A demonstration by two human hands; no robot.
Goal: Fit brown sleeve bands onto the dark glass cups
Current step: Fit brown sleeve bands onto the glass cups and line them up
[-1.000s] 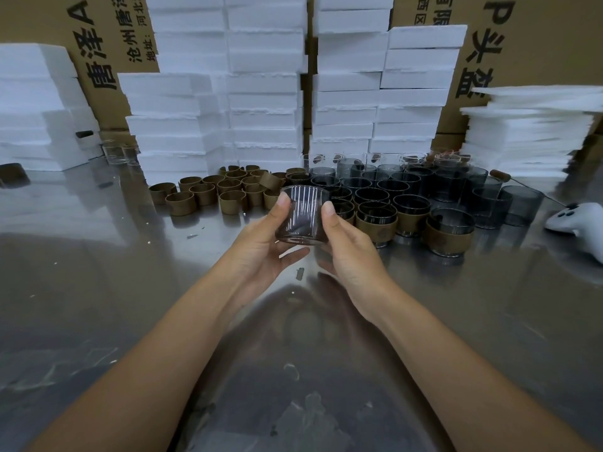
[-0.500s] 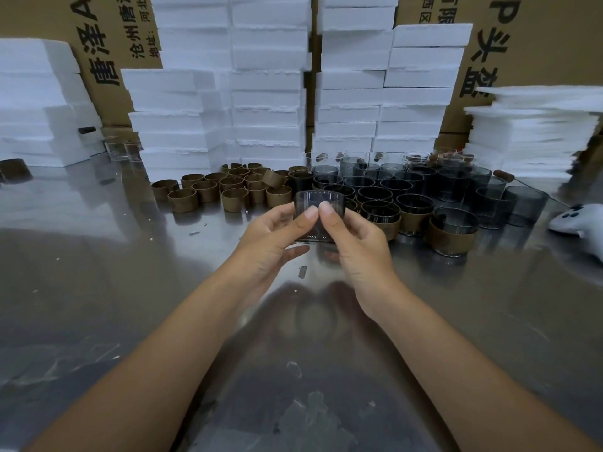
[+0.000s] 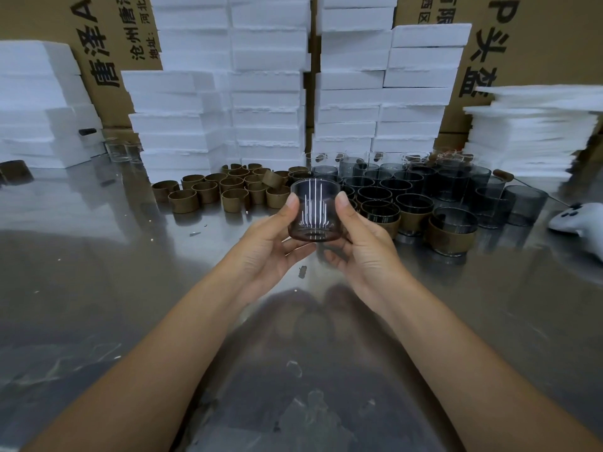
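Dark glass cup (image 3: 314, 212), bare of any band, sits clear of the steel table (image 3: 130, 288): my left hand (image 3: 270, 243) and right hand (image 3: 362, 246) clasp its sides. Loose sleeve bands (image 3: 228, 190) lie at 10 o'clock. I advise holding it level, sliding one band on squarely.

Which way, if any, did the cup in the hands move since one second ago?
Yes, slightly: against the loose brown bands, the held cup has shifted right, toward the sleeved cups, and turned from tilted to nearly upright.
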